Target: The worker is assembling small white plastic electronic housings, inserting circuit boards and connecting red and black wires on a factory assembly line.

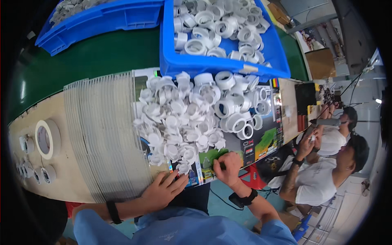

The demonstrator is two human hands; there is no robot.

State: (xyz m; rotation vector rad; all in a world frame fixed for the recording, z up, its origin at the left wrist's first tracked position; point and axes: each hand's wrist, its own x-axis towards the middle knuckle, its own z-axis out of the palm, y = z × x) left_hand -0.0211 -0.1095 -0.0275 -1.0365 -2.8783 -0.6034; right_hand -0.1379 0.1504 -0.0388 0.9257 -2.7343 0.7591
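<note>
My left hand (pixel 161 191) rests at the table's near edge with its fingers stretched out. Its fingertips lie against a small white plastic cap (pixel 183 168), the closest of a heap of petal-edged white caps (pixel 175 122). To the right, my right hand (pixel 228 167) is closed, fingers curled in over a green part of the printed sheet (pixel 267 145). Whatever it may hold is hidden by the fingers. Beyond it, white plastic rings (pixel 237 122) are piled beside the caps, all on the printed sheet.
A blue bin (pixel 224 65) full of white rings stands at the back, another blue bin (pixel 102 22) at far left. Ribbed clear strips (pixel 108 134) cover the table left of the heap. Tape rolls (pixel 48 139) lie further left. Two people (pixel 314 175) sit at right.
</note>
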